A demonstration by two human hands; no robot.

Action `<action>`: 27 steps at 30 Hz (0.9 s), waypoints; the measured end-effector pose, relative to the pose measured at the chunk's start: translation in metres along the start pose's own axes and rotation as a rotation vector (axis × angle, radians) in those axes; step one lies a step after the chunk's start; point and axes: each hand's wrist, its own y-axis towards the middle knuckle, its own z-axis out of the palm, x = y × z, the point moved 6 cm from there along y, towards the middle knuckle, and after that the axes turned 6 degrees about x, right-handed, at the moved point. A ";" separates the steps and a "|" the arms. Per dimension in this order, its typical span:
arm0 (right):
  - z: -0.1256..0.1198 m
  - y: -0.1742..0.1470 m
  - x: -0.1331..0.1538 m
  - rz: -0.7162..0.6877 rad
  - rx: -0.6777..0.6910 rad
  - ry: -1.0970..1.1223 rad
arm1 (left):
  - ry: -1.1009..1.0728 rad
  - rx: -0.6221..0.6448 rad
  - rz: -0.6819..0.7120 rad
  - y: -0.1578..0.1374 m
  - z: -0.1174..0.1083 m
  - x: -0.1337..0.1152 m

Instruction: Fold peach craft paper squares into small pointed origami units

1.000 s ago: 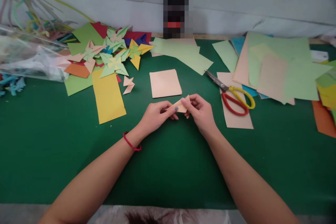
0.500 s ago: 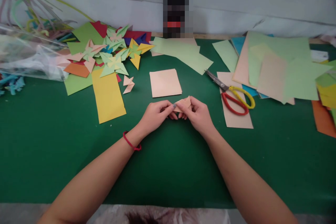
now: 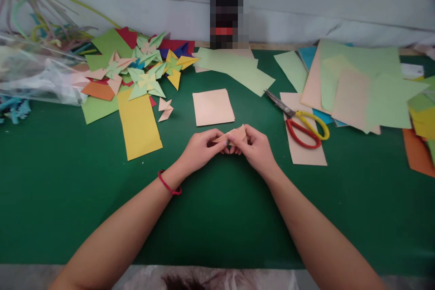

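Observation:
Between both hands is a small piece of folded peach paper, partly covered by the fingers. My left hand, with a red cord on its wrist, pinches the paper's left side. On the other side my right hand grips it, thumb laid over the front. Just beyond the hands lies a square stack of peach paper. To its left sits a small folded peach paper piece.
Scissors with red and yellow handles lie on a peach strip at right. Green, peach and blue sheets spread behind them. Folded paper pinwheels and a yellow sheet are at left, near a clear plastic bag.
The left thumb has slid slightly down and right, and more of the folded paper's left point now shows. Both hands still hold it in nearly the same place.

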 end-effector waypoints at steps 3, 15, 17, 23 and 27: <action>-0.001 0.000 0.000 0.007 -0.004 -0.029 | 0.005 0.000 -0.004 0.000 0.000 0.000; 0.001 -0.001 0.000 0.046 -0.005 0.009 | -0.017 0.003 -0.032 0.001 0.000 0.003; 0.001 0.000 -0.001 0.048 -0.010 0.022 | -0.028 0.008 -0.029 0.001 0.001 0.002; -0.002 0.001 -0.005 0.051 -0.019 0.065 | -0.044 0.003 -0.020 0.000 0.000 0.003; -0.003 0.001 -0.007 0.068 -0.019 0.092 | -0.027 0.000 -0.020 0.000 -0.001 0.005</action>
